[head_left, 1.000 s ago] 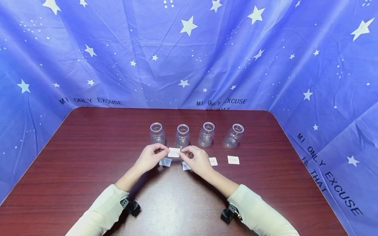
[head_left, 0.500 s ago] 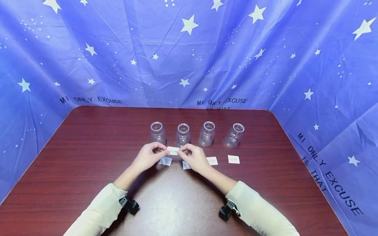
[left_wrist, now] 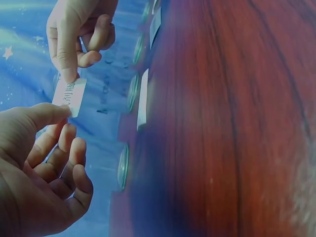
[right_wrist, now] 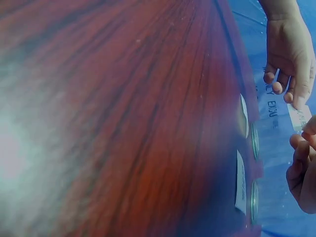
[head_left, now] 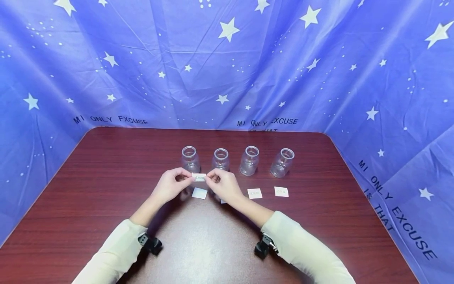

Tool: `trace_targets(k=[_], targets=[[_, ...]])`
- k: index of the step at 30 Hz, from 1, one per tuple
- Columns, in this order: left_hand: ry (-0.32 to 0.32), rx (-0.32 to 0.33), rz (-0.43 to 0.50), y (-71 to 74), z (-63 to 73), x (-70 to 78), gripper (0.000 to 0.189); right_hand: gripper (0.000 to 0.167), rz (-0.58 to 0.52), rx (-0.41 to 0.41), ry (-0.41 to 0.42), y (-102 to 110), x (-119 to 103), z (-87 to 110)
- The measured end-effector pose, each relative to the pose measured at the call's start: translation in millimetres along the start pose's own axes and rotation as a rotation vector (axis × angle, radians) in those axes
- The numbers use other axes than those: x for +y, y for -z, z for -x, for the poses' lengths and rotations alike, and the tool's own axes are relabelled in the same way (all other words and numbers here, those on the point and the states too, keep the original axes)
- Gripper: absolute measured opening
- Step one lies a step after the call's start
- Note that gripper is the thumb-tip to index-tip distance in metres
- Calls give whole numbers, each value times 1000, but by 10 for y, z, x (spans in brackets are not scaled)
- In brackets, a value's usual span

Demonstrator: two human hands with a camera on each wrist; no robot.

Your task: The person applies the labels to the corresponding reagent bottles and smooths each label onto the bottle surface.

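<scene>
Between my hands is a small white paper label [head_left: 199, 177] with dark handwriting. My left hand [head_left: 170, 184] pinches its left end, thumb against fingers. At the other end, my right hand [head_left: 225, 187] pinches it too. In the left wrist view the label [left_wrist: 70, 96] spans both thumbs, raised off the table. Just behind it stands the leftmost glass jar [head_left: 190, 156], its lower part partly hidden. A second jar [head_left: 221, 157] is partly covered by my right hand. Below the held label, a blank-looking paper piece [head_left: 200, 193] lies on the table.
Two more open glass jars [head_left: 249, 162] [head_left: 282, 163] continue the row to the right. Written labels [head_left: 254, 193] [head_left: 281, 191] lie in front of them. Another label [head_left: 223, 201] is mostly under my right hand. A starry blue curtain [head_left: 198, 94] borders the brown table [head_left: 106, 169].
Both hands have moved left and slightly away from me with the label, which is now in front of the leftmost jar. A label right of my right hand has come fully into sight.
</scene>
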State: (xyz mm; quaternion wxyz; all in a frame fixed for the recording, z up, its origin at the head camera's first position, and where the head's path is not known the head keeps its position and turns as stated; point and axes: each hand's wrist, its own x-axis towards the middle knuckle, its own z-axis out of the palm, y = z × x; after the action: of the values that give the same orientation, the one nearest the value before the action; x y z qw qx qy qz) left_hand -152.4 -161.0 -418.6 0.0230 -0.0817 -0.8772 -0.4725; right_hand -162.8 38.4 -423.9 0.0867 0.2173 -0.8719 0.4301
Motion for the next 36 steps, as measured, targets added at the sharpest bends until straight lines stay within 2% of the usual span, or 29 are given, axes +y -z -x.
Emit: trace_targets(k=[6,12,18,22,29,36], targets=[[22,14,-21,56,-29,-53,13,10,117,18,-19,-87,-34,-65],[48,20,-6,81,-62,-110,15,10,167,24,-34,-165,-53,-118],[73,20,-12,92,-81,-164,15,11,197,27,-72,-238,-77,-160],[89,16,19,100,-96,-183,16,13,217,42,-106,-283,-89,-193],[128,27,18,106,-113,-214,15,14,215,60,-115,-363,-89,-221],[135,37,0,96,-131,-248,14,12,232,83,-123,-416,-59,-236]])
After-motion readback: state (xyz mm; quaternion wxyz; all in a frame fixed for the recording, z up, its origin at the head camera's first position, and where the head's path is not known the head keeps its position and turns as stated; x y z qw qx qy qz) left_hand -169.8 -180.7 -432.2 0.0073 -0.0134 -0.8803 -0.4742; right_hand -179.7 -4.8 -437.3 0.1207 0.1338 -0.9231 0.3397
